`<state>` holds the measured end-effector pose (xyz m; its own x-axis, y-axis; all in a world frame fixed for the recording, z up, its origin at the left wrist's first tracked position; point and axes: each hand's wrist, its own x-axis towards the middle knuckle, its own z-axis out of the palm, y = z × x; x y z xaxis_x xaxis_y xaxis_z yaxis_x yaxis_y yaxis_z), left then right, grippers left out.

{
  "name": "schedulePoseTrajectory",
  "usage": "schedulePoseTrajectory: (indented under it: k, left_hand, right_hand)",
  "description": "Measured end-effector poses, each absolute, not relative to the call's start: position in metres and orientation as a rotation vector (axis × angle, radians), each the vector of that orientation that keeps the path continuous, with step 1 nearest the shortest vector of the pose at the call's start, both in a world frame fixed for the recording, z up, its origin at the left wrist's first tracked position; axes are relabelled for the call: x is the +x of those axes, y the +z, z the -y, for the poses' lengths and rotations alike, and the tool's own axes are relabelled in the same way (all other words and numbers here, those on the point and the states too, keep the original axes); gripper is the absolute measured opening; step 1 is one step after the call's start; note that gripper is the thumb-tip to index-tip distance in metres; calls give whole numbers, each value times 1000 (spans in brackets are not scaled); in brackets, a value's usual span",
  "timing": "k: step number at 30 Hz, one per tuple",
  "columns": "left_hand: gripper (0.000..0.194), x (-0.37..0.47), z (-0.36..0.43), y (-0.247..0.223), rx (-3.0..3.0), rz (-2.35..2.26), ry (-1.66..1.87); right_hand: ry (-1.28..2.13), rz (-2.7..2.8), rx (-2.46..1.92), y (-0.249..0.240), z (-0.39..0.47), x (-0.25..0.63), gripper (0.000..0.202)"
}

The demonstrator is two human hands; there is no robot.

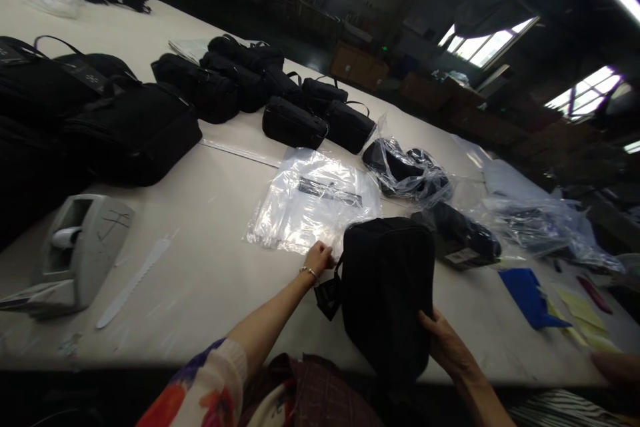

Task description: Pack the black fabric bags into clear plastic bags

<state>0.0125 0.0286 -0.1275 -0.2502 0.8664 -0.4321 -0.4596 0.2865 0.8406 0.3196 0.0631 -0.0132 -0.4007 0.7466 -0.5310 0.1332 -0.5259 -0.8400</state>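
A black fabric bag (387,293) stands tilted at the table's front edge, in front of my body. My right hand (445,343) grips its right side, thumb on the near face. A dark hang tag (327,298) dangles from a strap loop on its left side. My left hand (319,258) is closed, its fingers pinched at the near edge of a stack of clear plastic bags (285,213); the fingertips are partly hidden. The stack lies flat on the table, with a dark printed strip across the top bag.
Several black bags (295,121) stand at the back, and larger ones (135,133) at left. A tape dispenser (93,247) and white serrated strip (133,283) lie front left. Plastic-wrapped bags (407,170), blue cloth (533,297) and a co-worker's arm (617,365) are at right.
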Motion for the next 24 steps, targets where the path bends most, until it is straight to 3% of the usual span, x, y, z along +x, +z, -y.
schedulePoseTrajectory:
  k: [7, 12, 17, 21, 24]
  left_hand:
    - [15, 11, 43, -134, 673, -1423, 1126]
    - [12, -4, 96, -127, 646, -1386, 1053]
    - [33, -40, 125, -121, 642, -1520, 1210]
    - [77, -64, 115, -122, 630, -1447, 1290]
    - [77, -79, 97, -123, 615, -1385, 1227]
  right_hand:
    - [1803, 1310, -1416, 5, -63, 295, 63]
    - [1325, 1911, -1504, 4, -61, 274, 48]
    - [814, 2537, -1142, 9, -37, 245, 10]
    - [658, 2719, -983, 11, -15, 234, 11]
    - [596, 2799, -875, 8, -4, 235, 15]
